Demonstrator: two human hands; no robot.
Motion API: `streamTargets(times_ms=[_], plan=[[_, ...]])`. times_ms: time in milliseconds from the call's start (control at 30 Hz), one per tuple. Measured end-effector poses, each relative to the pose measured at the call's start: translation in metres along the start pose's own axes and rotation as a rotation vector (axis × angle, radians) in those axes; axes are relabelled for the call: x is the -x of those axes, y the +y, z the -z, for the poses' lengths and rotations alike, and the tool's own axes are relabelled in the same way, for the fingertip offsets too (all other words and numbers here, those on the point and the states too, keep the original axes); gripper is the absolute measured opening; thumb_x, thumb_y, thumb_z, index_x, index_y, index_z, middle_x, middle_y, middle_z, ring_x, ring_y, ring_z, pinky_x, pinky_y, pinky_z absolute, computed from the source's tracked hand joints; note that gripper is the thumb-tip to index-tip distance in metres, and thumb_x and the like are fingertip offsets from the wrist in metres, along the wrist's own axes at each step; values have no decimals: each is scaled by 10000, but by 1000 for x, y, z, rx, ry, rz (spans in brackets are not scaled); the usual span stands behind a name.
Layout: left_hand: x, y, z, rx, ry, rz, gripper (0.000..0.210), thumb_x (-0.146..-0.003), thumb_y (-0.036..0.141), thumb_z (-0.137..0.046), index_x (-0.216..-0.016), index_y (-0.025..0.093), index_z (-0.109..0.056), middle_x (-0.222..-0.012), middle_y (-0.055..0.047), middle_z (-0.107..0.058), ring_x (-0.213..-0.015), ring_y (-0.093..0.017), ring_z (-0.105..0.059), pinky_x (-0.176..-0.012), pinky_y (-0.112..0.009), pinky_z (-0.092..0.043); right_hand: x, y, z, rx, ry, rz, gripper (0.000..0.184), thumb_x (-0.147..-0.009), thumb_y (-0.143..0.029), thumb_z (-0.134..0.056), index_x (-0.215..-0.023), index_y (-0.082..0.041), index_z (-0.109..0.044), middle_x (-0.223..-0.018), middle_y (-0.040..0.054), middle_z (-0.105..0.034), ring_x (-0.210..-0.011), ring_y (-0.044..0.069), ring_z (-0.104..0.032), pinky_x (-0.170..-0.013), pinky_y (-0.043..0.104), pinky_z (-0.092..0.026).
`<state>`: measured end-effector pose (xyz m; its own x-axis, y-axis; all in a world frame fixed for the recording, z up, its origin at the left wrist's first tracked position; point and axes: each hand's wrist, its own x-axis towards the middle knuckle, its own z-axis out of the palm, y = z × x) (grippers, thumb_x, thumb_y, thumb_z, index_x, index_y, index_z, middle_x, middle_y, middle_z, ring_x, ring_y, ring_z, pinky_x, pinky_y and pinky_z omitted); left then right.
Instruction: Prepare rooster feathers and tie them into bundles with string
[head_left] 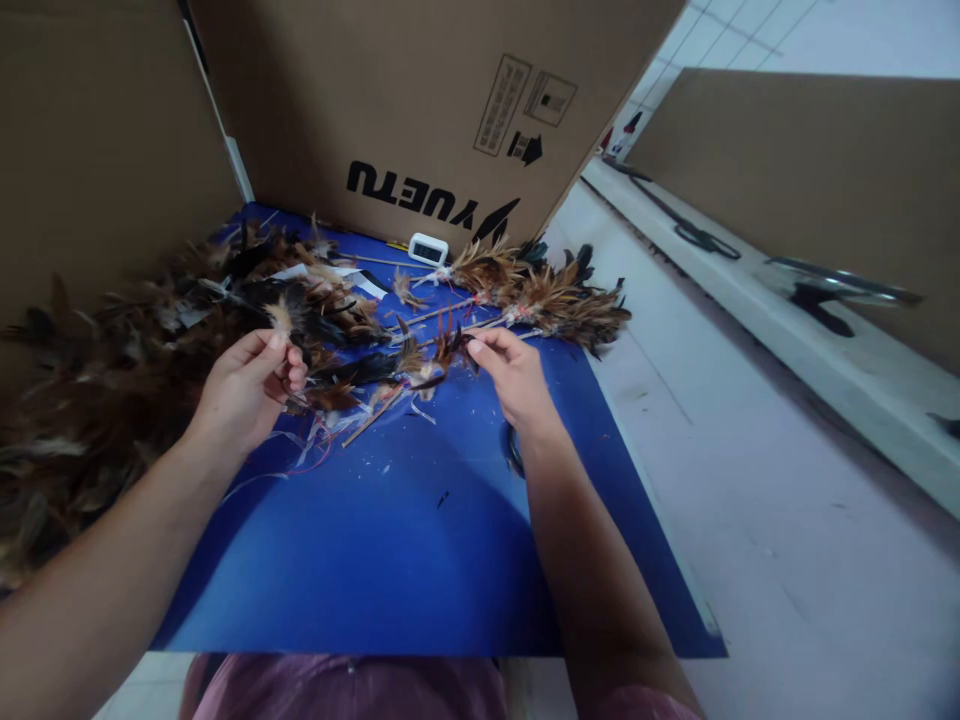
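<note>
My left hand (244, 390) is closed in a pinch on a feather (280, 317) with a pale fluffy part, held up before a heap of feathers. To the right, the fingertips of my right hand (516, 375) pinch a dark reddish-brown feather (466, 343); other feathers beside it partly hide where it ends. Between the hands lie a small feather bundle (429, 375), a thin stick (373, 416) and loose pink and clear strands (319, 445). Feather dusters (555, 300) on thin sticks lie beyond my right hand.
A large pile of brown and black feathers (97, 400) covers the left side. Cardboard panels (315, 90) rise behind the blue table (360, 560). A small white digital timer (428, 250) stands at the back. A dark round object (514, 450) is partly hidden by my right wrist.
</note>
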<state>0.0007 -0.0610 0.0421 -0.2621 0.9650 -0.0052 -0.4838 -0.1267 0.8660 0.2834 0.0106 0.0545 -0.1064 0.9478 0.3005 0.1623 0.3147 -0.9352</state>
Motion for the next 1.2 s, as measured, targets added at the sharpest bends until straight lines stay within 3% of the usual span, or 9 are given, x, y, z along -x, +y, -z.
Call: streamTargets(times_ms=[100,200,333,467,567,667,900,1067,1200], plan=[[0,1,0,5,-4,-7,105,-797,146,-629,-718,149,-560,-635,-6,-563,-510,-90,-512,-461,-185,-424,0,-10,5,-92,-14,-7,218,-732,-411,-666,-804,-214,-608,-930,31,-661,-749,142,-582,-669,296,-478],[0,5,1,22,-6,-15,116,-800,145,-630,-714,150,-552,-642,-2,-561,-511,-85,-510,-462,-182,-420,-3,-20,1,-123,-25,-10,214,-737,-403,-684,-780,-214,-593,-771,0,-605,-665,123,-542,-592,264,-444],[1,10,1,52,-19,-59,130,-803,128,-619,-704,145,-536,-645,0,-550,-525,-81,-505,-477,-179,-422,-21,-31,-27,-95,-107,33,174,-776,-343,-664,-747,-195,-578,-658,-34,-507,-599,91,-477,-568,238,-412],[1,11,2,70,-23,-63,121,-801,111,-606,-705,148,-542,-641,-2,-549,-522,-83,-496,-475,-186,-420,-56,-35,-63,-25,-215,131,146,-849,-321,-570,-805,-181,-572,-729,-21,-533,-697,104,-537,-659,262,-451],[0,8,1,52,-14,-46,123,-804,116,-600,-698,148,-546,-635,-3,-553,-516,-83,-493,-468,-185,-417,-69,-33,-74,153,-141,272,99,-835,-266,-571,-869,-174,-589,-848,-5,-581,-821,127,-568,-788,318,-456],[0,6,0,34,-21,-43,118,-798,122,-615,-702,144,-551,-632,-3,-555,-515,-85,-494,-464,-184,-415,-56,-29,-65,329,-199,325,63,-811,-182,-567,-846,-177,-619,-859,-2,-632,-805,132,-579,-812,322,-454],[2,3,-2,8,-50,-26,116,-793,144,-637,-707,149,-560,-634,-5,-559,-510,-90,-507,-457,-186,-417,10,-7,-18,652,-621,189,279,-723,-31,-526,-897,-197,-667,-902,24,-648,-787,136,-594,-751,288,-464],[6,-1,-5,-10,-66,2,109,-801,134,-621,-711,151,-561,-618,-5,-562,-492,-90,-506,-449,-188,-418,26,15,-11,704,-583,169,221,-732,-45,-545,-839,-191,-670,-893,35,-618,-807,142,-578,-787,311,-456],[12,-10,-10,-58,-119,29,131,-782,168,-654,-696,149,-556,-606,-5,-577,-487,-93,-508,-450,-193,-427,29,18,-10,383,-446,-74,57,-761,-152,-586,-768,-179,-636,-764,9,-643,-663,114,-581,-648,268,-457]])
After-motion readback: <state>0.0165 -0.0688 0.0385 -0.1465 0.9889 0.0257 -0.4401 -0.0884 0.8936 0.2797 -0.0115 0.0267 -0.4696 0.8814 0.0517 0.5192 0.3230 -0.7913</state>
